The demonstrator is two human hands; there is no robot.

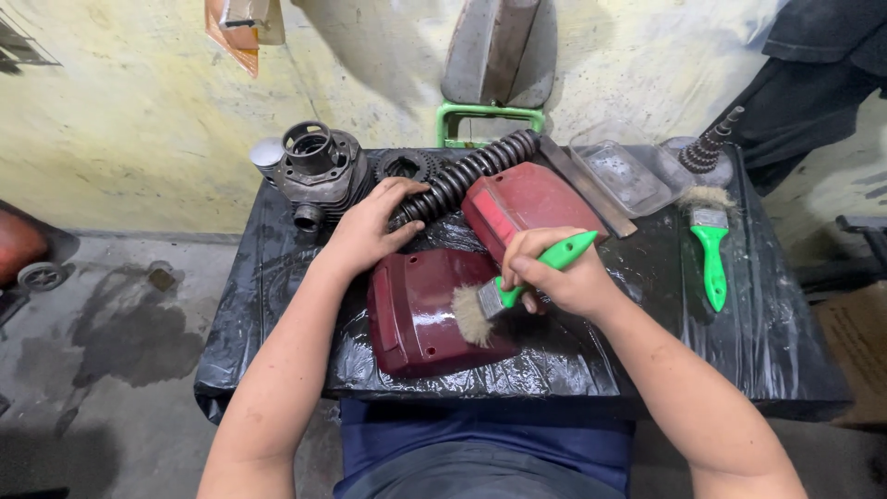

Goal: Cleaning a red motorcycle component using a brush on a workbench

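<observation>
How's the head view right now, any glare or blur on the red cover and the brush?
Head view: sharp overall, with no motion blur on the right hand or its green-handled brush; bright glare streaks on the wet dark red cover and the crinkled black plastic sheet; wide-angle bending at the edges; left hand evenly lit.

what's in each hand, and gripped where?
Right hand holds a brush by its green handle, bristles on the near red cover. Left hand holds nothing; it rests on the black spring.

Green-handled brush [517, 288] bristles down on glossy dark-red cover [420, 319], flat.
</observation>
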